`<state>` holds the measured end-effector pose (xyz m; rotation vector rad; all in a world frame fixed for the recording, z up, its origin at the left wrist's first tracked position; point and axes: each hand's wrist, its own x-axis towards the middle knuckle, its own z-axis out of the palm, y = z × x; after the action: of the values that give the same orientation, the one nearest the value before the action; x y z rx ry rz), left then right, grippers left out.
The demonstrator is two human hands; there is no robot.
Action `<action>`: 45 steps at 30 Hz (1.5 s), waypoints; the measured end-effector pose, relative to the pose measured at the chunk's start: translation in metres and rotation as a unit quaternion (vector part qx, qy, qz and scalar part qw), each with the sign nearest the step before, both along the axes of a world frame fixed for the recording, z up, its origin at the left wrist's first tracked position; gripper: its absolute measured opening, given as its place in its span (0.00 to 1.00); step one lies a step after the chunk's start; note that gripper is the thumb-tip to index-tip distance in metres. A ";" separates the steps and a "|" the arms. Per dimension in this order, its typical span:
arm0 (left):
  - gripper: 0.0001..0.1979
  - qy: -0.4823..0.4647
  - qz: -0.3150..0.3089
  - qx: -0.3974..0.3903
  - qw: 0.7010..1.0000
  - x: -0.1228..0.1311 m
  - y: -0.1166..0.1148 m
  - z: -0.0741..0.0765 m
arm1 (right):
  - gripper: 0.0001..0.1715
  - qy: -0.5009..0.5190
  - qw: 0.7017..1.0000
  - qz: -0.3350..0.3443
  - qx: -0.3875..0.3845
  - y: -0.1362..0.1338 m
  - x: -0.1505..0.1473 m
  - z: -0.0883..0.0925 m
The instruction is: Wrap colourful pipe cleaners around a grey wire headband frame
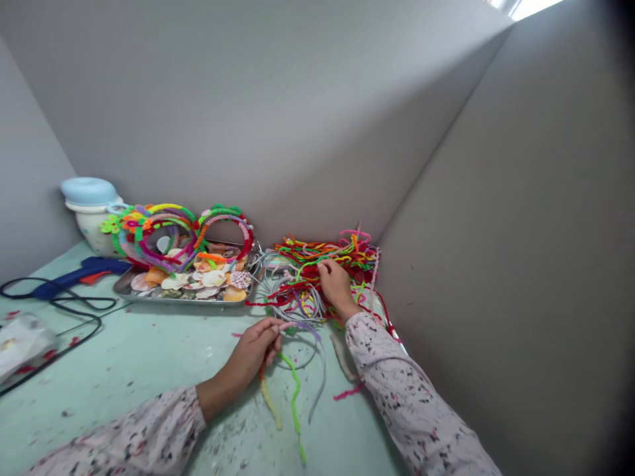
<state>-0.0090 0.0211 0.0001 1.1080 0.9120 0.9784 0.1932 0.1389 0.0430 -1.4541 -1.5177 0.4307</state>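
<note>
Left hand (253,354) pinches a pink pipe cleaner (292,325) (right hand (337,285) curled on the pipe-cleaner heap (322,254)).

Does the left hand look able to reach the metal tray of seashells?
Probably yes: the left hand sits near the metal tray's front rim, across a stretch of green tabletop, though it is pinching a pipe cleaner.
</note>
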 end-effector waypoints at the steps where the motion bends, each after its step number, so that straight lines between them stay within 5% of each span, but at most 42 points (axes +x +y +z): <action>1: 0.14 0.000 0.001 0.000 1.000 0.000 0.000 0.000 | 0.11 0.017 1.000 -0.003 -0.007 0.000 0.003 0.000; 12: 0.15 -0.006 0.009 -0.010 1.000 0.001 -0.001 0.006 | 0.15 0.269 0.961 0.023 -0.063 -0.013 0.041 0.000; 24: 0.14 -0.006 0.012 -0.018 1.000 0.001 0.000 0.006 | 0.15 0.345 0.937 0.015 -0.054 -0.025 0.054 -0.010; 30: 0.13 -0.017 0.013 -0.022 1.000 0.002 -0.001 0.007 | 0.16 0.256 0.964 0.030 -0.066 -0.031 0.045 -0.010; 38: 0.14 -0.012 0.008 -0.020 1.000 0.001 -0.001 0.009 | 0.19 0.127 0.987 -0.090 -0.025 -0.019 0.076 -0.017; 43: 0.15 -0.005 0.011 -0.025 1.000 0.002 -0.002 0.011 | 0.21 0.065 0.985 -0.157 0.041 -0.013 0.096 0.001; 45: 0.15 -0.006 0.014 -0.025 1.000 0.002 -0.003 0.012 | 0.17 -0.053 0.987 -0.107 0.111 -0.012 0.089 0.011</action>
<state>-0.0067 0.0185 0.0118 1.0491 0.9394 0.9783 0.2825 0.1271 0.0541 -1.4616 -1.4231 0.0541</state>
